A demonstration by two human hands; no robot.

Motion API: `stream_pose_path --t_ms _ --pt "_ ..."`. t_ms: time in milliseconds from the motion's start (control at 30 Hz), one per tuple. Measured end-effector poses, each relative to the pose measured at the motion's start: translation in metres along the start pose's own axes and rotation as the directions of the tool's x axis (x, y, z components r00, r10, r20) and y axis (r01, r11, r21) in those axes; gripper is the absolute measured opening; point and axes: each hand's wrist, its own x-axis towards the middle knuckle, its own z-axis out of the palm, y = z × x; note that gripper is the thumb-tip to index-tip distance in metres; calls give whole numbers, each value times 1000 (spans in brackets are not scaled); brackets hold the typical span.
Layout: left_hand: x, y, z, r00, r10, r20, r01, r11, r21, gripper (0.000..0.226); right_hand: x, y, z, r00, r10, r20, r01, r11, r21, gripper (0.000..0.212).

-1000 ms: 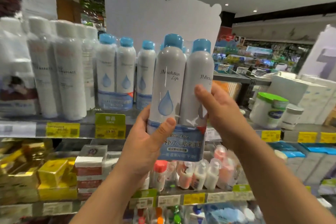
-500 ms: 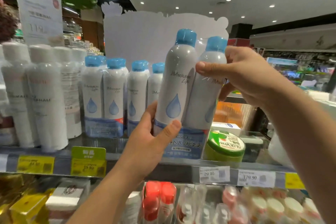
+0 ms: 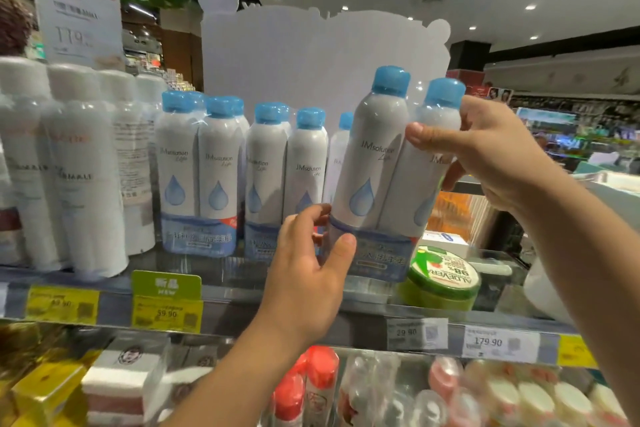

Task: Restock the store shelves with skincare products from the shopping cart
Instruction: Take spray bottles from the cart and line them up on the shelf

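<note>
The right hand [image 3: 491,156] grips the upper part of a shrink-wrapped twin pack of white spray bottles with blue caps and a blue water-drop print [image 3: 381,184] — thumb across the front of the right-hand bottle, fingers curled round behind it. The left hand [image 3: 308,274] is at the pack's lower left corner, fingers loosely spread and half open; thumb and fingertips lie against the wrap's edge, though whether they actually pinch it cannot be told. The pack is tilted slightly to the right, its base at the glass shelf [image 3: 242,288], just beside a green round aloe vera jar [image 3: 443,279] on its right.

To the left, on the same shelf, stand two more such twin packs [image 3: 199,177] in the front row, with blue caps of others showing behind them and one more bottle partly hidden behind the held pack. Further left are at least four tall white spray cans with white caps [image 3: 79,166]. A white cut-out display board [image 3: 311,55] rises behind the bottles.

Along the shelf edge: two yellow price tags [image 3: 166,314] at left, a green label above one of them, and two white price tags [image 3: 488,341] at right. The shelf below holds two red-capped bottles [image 3: 322,378] and small boxes, blurred.
</note>
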Motion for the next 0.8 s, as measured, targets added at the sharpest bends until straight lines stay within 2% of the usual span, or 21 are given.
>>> stream_pose_path --t_ms 200,400,567,800 --pt "5 -3 -2 999 -28 36 27 999 27 35 6 16 1 998 49 -36 -50 998 -44 24" --pt "9 -9 -5 992 -71 100 63 995 77 46 18 27 8 998 46 -46 -51 994 -97 46" --pt "13 -13 -6 987 -80 138 66 993 98 47 22 33 16 999 49 -12 -50 990 -131 27" --pt "20 -12 -7 978 -89 190 66 990 123 45 28 43 26 997 79 -11 -79 985 -153 26"
